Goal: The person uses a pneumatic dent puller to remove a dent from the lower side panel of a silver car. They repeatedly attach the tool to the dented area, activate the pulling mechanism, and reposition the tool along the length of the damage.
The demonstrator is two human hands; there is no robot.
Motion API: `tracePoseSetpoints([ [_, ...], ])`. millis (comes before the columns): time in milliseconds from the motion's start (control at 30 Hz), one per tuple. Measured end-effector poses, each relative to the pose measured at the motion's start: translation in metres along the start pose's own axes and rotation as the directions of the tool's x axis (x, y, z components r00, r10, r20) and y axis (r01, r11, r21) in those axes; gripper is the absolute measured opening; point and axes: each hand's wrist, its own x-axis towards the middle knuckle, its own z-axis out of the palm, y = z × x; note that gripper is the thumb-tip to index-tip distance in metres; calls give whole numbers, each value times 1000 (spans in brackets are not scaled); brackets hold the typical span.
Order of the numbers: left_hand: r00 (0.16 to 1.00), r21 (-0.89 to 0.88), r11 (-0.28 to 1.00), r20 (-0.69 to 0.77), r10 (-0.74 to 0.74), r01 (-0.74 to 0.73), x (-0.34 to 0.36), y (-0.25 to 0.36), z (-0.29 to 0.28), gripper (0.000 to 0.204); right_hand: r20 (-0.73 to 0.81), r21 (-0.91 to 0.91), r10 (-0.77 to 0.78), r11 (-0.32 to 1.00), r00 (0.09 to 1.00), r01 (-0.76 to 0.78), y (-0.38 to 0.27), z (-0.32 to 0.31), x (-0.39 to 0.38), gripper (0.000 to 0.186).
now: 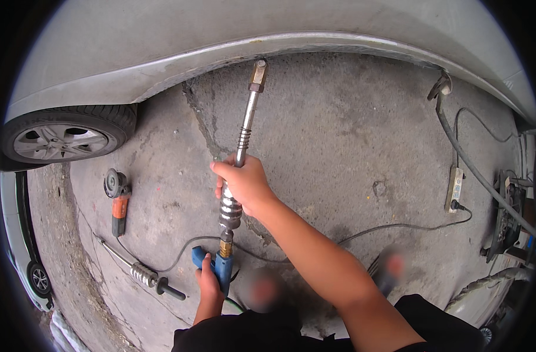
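A chrome slide-hammer puller (248, 114) extends up and away from me, its tip at the lower edge of a silver car's body (268, 23). Its blue pistol-grip handle (223, 270), with a brass fitting above it, is held in my left hand (210, 281) near the bottom of the view. My right hand (247, 185) is wrapped round the puller's ribbed sliding weight (230, 214), just below the spring on the rod; my palm and some fingers are partly hidden. My right forearm crosses the lower middle.
An orange angle grinder (119, 214) and a second slide hammer (142, 273) lie left, below the car's wheel (65, 141). Rightward, a cable clamp (443, 85) touches the sill, above a power strip (454, 189), cables and dark equipment (497, 217). Another car (27, 252) stands far left.
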Motion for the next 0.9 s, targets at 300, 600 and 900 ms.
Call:
tracePoseSetpoints([
  [300,998,46,999,-57,-5,8,-20,2,10,60,4,56,-81,995,997,80,40,-6,-13,24],
  [600,1000,64,998,-16,-9,10,-27,10,8,61,-100,189,52,981,994,-32,-26,4,1,44],
  [900,1000,51,999,-12,-18,18,-15,1,3,65,140,239,20,970,990,-53,-17,-8,7,49],
])
